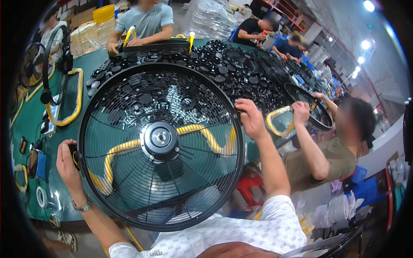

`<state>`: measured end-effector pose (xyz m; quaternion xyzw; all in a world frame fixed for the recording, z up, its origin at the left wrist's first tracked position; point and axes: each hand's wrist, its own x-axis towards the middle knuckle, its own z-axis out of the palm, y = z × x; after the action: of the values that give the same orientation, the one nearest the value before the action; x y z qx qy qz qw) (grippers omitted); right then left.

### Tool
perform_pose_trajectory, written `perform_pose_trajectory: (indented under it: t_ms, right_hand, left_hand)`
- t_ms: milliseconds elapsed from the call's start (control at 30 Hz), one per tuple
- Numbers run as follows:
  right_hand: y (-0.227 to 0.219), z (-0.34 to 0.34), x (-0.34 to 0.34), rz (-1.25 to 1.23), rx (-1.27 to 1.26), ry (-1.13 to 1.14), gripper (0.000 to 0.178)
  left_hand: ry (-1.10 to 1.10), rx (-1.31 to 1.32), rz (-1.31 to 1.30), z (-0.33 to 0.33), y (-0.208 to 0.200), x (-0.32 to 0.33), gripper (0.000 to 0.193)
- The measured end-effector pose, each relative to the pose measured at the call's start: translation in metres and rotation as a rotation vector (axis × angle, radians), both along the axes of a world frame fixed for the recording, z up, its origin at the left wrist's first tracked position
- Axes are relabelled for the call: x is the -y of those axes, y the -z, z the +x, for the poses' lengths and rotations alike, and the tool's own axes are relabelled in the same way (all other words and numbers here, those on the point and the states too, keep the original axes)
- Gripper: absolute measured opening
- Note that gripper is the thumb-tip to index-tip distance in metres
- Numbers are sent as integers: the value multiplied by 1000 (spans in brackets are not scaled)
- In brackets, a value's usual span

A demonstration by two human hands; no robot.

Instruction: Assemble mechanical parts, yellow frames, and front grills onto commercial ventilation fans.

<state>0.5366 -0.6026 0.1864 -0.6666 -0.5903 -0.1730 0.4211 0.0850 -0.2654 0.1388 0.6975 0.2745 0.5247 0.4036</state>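
Note:
A large round fan [160, 180] with a black hoop rim and wire grille is held upright, tilted, in front of me. The dark motor hub [160, 136] sits in its middle, and the table shows through the wires. My left hand [70, 170], with a watch on its wrist, grips the fan's left side at a black knob [76, 157]. At the upper right of the rim, my right hand [251, 118] is closed, its fingertips curled over the edge. Behind the grille, a yellow curved tube stand [206, 139] lies on the green table [60, 189].
Black discs and small parts [223, 71] are heaped across the table's far half, with shiny metal fasteners [174, 99] among them. Another fan [53, 69] stands at the left. A co-worker at right handles a black ring [307, 105]; another opposite holds a fan frame [155, 47]. A red stool [249, 187] stands below.

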Motion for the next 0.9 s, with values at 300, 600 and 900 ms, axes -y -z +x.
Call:
perform_pose_trajectory:
  t_ms: [300,600,900]
  right_hand:
    - [-34,39,-9,-641,-321,116,36]
    - [0,16,-9,-130,-446,80,26]
    - [3,20,-6,-195,-800,97,37]
  left_hand:
    - [-4,-26,-12,2,-3,-1,34]
    - [-42,-27,79,-2,9,-4,33]
    - [1,-254,145,-12,-29,0,32]
